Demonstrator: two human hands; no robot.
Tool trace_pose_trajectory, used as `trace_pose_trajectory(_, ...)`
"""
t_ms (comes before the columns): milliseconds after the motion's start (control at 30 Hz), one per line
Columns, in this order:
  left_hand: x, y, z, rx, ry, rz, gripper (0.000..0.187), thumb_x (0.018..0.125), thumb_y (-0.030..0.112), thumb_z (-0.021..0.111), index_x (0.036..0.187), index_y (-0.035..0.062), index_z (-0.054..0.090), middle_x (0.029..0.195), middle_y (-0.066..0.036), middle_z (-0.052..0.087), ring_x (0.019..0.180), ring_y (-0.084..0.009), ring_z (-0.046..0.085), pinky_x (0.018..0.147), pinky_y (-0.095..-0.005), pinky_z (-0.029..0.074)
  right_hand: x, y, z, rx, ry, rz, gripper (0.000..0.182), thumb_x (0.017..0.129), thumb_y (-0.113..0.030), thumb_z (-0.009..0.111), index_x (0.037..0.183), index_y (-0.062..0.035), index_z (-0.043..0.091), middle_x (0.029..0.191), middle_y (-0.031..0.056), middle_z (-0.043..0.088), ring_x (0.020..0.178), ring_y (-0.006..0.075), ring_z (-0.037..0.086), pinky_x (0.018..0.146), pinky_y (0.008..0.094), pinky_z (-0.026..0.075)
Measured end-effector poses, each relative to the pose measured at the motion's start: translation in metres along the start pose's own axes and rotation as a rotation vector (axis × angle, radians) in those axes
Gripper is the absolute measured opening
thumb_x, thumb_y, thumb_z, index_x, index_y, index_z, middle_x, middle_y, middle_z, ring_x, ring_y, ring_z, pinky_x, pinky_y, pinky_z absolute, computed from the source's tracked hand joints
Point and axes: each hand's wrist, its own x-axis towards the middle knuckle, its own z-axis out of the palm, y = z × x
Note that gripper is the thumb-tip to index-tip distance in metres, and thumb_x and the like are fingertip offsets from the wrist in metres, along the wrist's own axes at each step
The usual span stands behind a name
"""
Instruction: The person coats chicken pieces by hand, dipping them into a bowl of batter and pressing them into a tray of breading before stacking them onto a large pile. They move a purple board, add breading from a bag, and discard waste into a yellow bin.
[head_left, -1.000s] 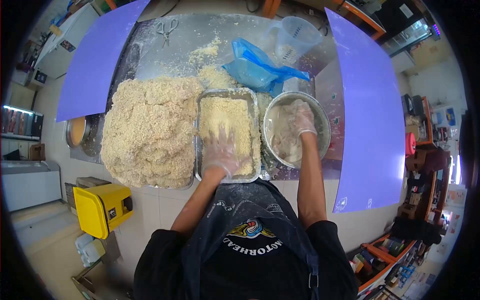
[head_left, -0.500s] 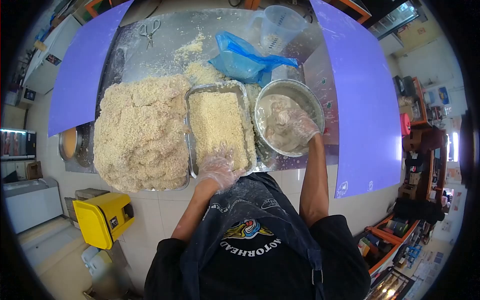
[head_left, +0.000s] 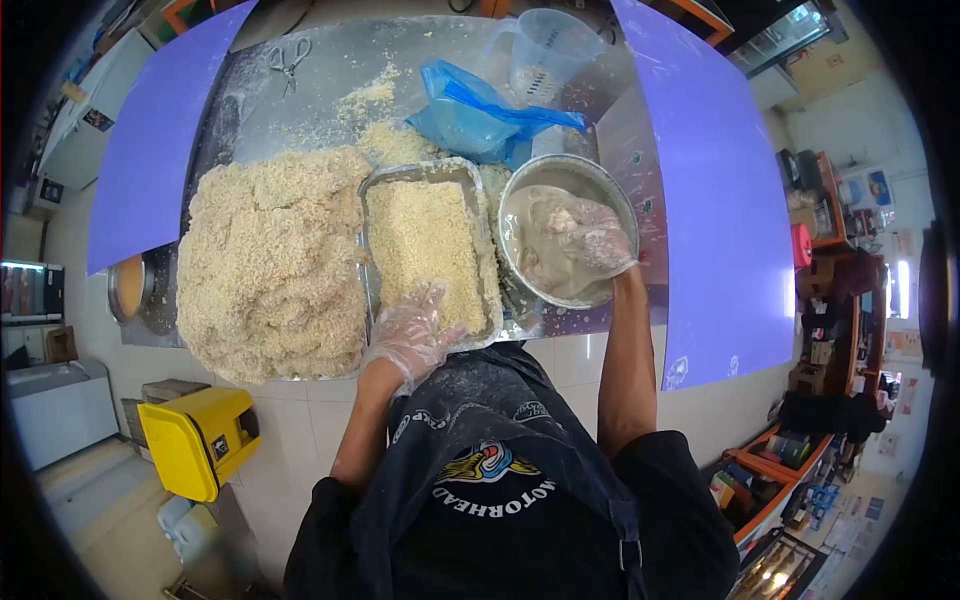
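Observation:
My left hand point(head_left: 412, 330), in a clear plastic glove, lies with fingers spread on the pale crumbs point(head_left: 422, 235) at the near end of a metal tray point(head_left: 430, 168). To the right stands a round metal bowl point(head_left: 628, 190) of thin greyish batter point(head_left: 528, 245). Inside it my right hand point(head_left: 600, 245), gloved and wet with batter, has its fingers closed around a pale, batter-coated piece point(head_left: 562, 220); the fingertips are partly hidden. Left of the tray rises a large heap of crumb-coated pieces point(head_left: 270, 270).
Behind the tray sit a blue plastic bag point(head_left: 465, 125) and a clear measuring jug point(head_left: 552, 55). Scissors point(head_left: 289, 65) and loose crumbs point(head_left: 370, 95) lie on the metal table point(head_left: 250, 110). Purple panels point(head_left: 720, 220) flank it. A yellow bin point(head_left: 195, 440) stands on the floor at left.
The whole view has shifted slightly left. My right hand has turned a little in the batter, its fingers drawn closer around the pale piece. My left hand stays on the crumbs.

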Motion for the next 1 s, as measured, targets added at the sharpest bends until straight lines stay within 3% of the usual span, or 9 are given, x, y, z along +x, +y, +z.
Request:
trace_pose_trajectory(200,-0.001,-0.010,0.011,-0.028,0.007,-0.001,0.076,0.091,0.059,0.039,0.145,0.0058,0.030,0.148,-0.017,0.032,0.135,-0.0319,0.034,0.112,-0.0406,0.024,-0.015,-0.024,0.030,-0.342,-0.007,-0.221,0.026,0.088,-0.021,0.064,0.104,-0.0004,0.066,0.094,0.0056,0.067,0.081,0.0168,0.062,0.069,0.0294,0.053)
trace_pose_trajectory(300,-0.002,-0.010,0.011,-0.054,0.003,-0.011,0.076,0.091,0.059,0.038,0.145,0.0059,0.030,0.147,-0.017,0.034,0.135,-0.0324,0.034,0.112,-0.0411,0.024,0.041,-0.005,0.009,-1.193,-0.297,-1.001,0.024,0.082,-0.020,0.070,0.099,-0.0031,0.068,0.091,0.0057,0.067,0.076,0.0159,0.061,0.065,0.0303,0.052)
trace_pose_trajectory(400,-0.003,-0.011,0.008,-0.025,0.009,-0.004,0.076,0.091,0.060,0.036,0.144,0.0058,0.032,0.147,-0.017,0.035,0.134,-0.0332,0.034,0.111,-0.0422,0.024,0.034,-0.012,0.014,-0.625,0.059,0.000,0.023,0.078,-0.019,0.072,0.095,-0.0046,0.068,0.087,0.0066,0.067,0.072,0.0159,0.060,0.065,0.0307,0.050)
trace_pose_trajectory(433,-0.003,-0.011,0.004,-0.044,0.009,-0.013,0.076,0.091,0.060,0.036,0.144,0.0058,0.032,0.146,-0.017,0.036,0.134,-0.0332,0.035,0.111,-0.0426,0.024,0.038,-0.022,0.018,-1.209,-0.010,-0.136,0.022,0.075,-0.018,0.072,0.090,-0.0036,0.067,0.082,0.0074,0.067,0.070,0.0155,0.059,0.064,0.0310,0.049)
trace_pose_trajectory(567,-0.005,-0.019,0.008,-0.078,-0.008,-0.046,0.076,0.091,0.060,0.036,0.143,0.0060,0.033,0.145,-0.017,0.038,0.134,-0.0333,0.035,0.111,-0.0439,0.024,0.040,-0.014,0.036,-1.001,0.027,-0.312,0.017,0.077,-0.015,0.064,0.089,-0.0021,0.067,0.089,0.0136,0.068,0.077,0.0246,0.064,0.070,0.0388,0.051)
trace_pose_trajectory(700,-0.003,-0.016,0.011,-0.100,0.044,0.017,0.075,0.090,0.060,0.038,0.143,0.0063,0.035,0.143,-0.018,0.040,0.131,-0.0348,0.038,0.110,-0.0449,0.025,0.061,0.046,0.071,-1.812,-0.137,-0.361,0.022,0.079,-0.014,0.057,0.093,0.0000,0.067,0.099,0.0213,0.066,0.090,0.0325,0.065,0.079,0.0429,0.050)
trace_pose_trajectory(767,-0.003,-0.013,0.008,-0.087,0.054,0.026,0.074,0.090,0.058,0.039,0.142,0.0061,0.037,0.142,-0.018,0.041,0.130,-0.0356,0.040,0.109,-0.0453,0.026,0.088,0.088,0.050,-1.776,-0.300,-0.367,0.026,0.079,-0.014,0.055,0.095,0.0021,0.067,0.102,0.0247,0.064,0.095,0.0350,0.064,0.084,0.0433,0.049)
trace_pose_trajectory(933,0.001,-0.017,0.008,-0.140,0.125,0.080,0.071,0.090,0.057,0.042,0.139,0.0056,0.041,0.141,-0.019,0.043,0.127,-0.0358,0.043,0.108,-0.0448,0.028,0.032,-0.006,0.061,-1.557,-0.555,-0.072,0.023,0.082,-0.015,0.059,0.097,0.0014,0.066,0.091,0.0170,0.067,0.085,0.0250,0.064,0.084,0.0339,0.049)
trace_pose_trajectory(1000,0.000,-0.017,0.005,-0.177,0.130,0.075,0.070,0.090,0.056,0.042,0.138,0.0055,0.042,0.141,-0.019,0.043,0.128,-0.0351,0.043,0.108,-0.0440,0.028,0.011,-0.001,0.041,-0.843,-0.254,-0.131,0.022,0.082,-0.015,0.062,0.098,0.0006,0.065,0.091,0.0121,0.066,0.083,0.0204,0.061,0.081,0.0313,0.049)
